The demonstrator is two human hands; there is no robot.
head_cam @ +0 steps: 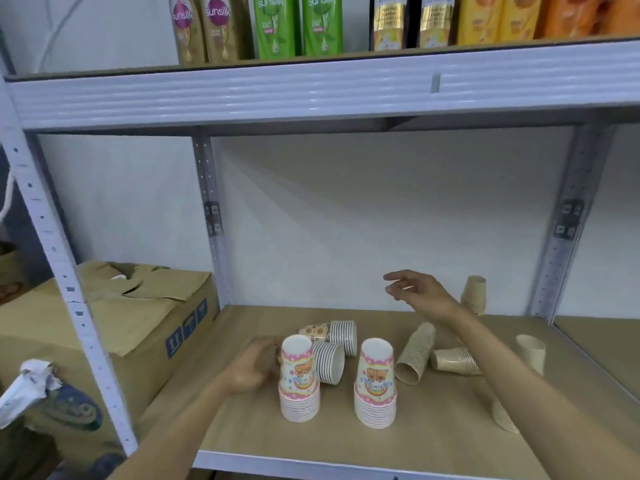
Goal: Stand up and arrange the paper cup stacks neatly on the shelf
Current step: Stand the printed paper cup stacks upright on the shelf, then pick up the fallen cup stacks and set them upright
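Two printed paper cup stacks stand upside down near the front of the wooden shelf [450,438]. My left hand [252,367] is curled against the left side of the left stack [299,379]; the right stack [375,382] stands free. Behind them lie two more printed stacks [332,365] [341,332] on their sides. To the right, two plain beige stacks [415,355] [453,360] lie down too. Another beige stack [474,294] stands at the back, and a beige cup [531,351] stands far right. My right hand [415,292] hovers open above the shelf; its forearm partly hides a further beige stack [504,419].
A torn cardboard box [121,306] sits left of the shelf, behind the slanted front post [59,271]. The upper shelf beam [311,95] runs overhead, with shampoo pouches [277,26] on it. A rear upright [207,220] marks the shelf's back left corner. A crumpled bag [69,407] lies lower left.
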